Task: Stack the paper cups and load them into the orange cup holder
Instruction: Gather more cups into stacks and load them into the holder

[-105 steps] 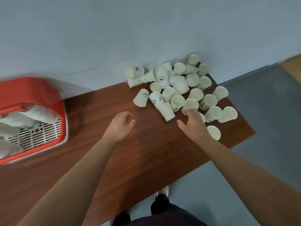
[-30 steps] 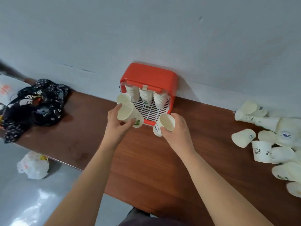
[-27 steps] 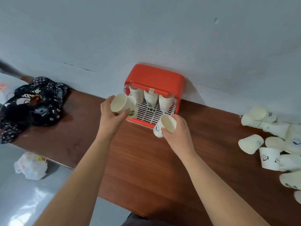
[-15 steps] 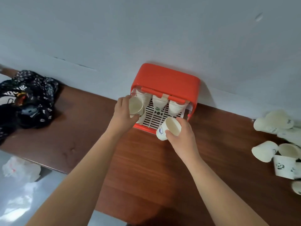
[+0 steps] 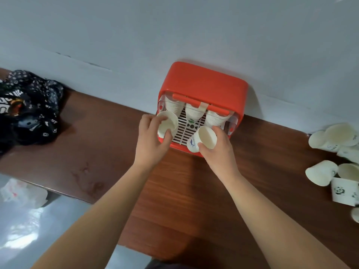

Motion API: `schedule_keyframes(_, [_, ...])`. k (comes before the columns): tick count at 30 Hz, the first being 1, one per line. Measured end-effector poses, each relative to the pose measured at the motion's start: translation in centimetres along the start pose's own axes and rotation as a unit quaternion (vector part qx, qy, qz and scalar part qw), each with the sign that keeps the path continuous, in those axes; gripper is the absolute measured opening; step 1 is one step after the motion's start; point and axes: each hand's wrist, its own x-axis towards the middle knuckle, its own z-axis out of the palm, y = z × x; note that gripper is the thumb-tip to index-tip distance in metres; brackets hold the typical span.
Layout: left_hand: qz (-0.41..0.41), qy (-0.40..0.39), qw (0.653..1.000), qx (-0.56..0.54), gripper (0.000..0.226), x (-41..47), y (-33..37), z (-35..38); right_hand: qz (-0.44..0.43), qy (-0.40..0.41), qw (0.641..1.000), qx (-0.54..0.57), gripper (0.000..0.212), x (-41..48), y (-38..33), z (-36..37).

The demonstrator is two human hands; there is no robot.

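A pale blue-grey wall (image 5: 174, 26) fills the upper half of the scene, a thin crack running along it at the left. Against its foot stands a long desk (image 5: 93, 152) of dark reddish-brown wood grain, with a few faint marks on the surface near its front edge. Below the desk's edge a glossy grey floor (image 5: 23, 239) catches the light. The orange cup holder (image 5: 204, 84) sits on the desk at the back, touching the wall, its open front facing the person. A heap of dark patterned cloth (image 5: 27, 113) lies on the desk's far left end. Loose paper cups (image 5: 320, 171) lie tumbled on their sides at the right end, well apart from the holder; one shows a panda print. A crumpled white plastic bag (image 5: 21, 193) rests on the floor at the left. The person's bare hands are apart, each holding a cup at the holder's mouth. The left hand (image 5: 149, 142) grips one paper cup (image 5: 169, 121) by its rim, thumb across the opening, just under the leftmost of three cup stacks (image 5: 194, 113) hanging inside. The right hand (image 5: 219, 152) wraps a second cup (image 5: 206, 136), blue print on its side, tilted over the holder's white grille (image 5: 184, 131).
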Motion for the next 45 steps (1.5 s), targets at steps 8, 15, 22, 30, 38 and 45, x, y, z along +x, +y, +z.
schedule_keyframes(8, [-0.076,-0.145,0.983,-0.088,0.036,-1.7,-0.1,5.9,-0.022,-0.020,0.999,-0.019,0.069,1.3,1.6,0.9])
schedule_keyframes(15, [-0.069,-0.157,0.984,-0.057,0.035,-0.9,-1.5,9.2,-0.025,-0.102,0.994,-0.040,0.069,2.7,3.5,2.0])
schedule_keyframes(22, [-0.063,-0.219,0.973,-0.028,0.050,0.9,-1.5,10.2,-0.025,-0.034,0.998,-0.039,0.064,2.9,5.2,1.5])
schedule_keyframes(30, [0.000,-0.296,0.954,0.046,0.075,1.7,-2.4,10.3,-0.007,-0.089,0.995,-0.045,0.069,3.4,5.5,0.5])
schedule_keyframes(38, [0.091,-0.176,0.980,0.036,0.054,-1.7,-0.3,9.3,0.054,-0.050,0.997,-0.005,0.059,-0.3,6.1,-4.4])
schedule_keyframes(45, [0.111,-0.298,0.948,-0.011,0.031,-4.9,6.3,15.0,0.125,0.016,0.988,-0.086,0.050,-5.7,14.1,-14.7])
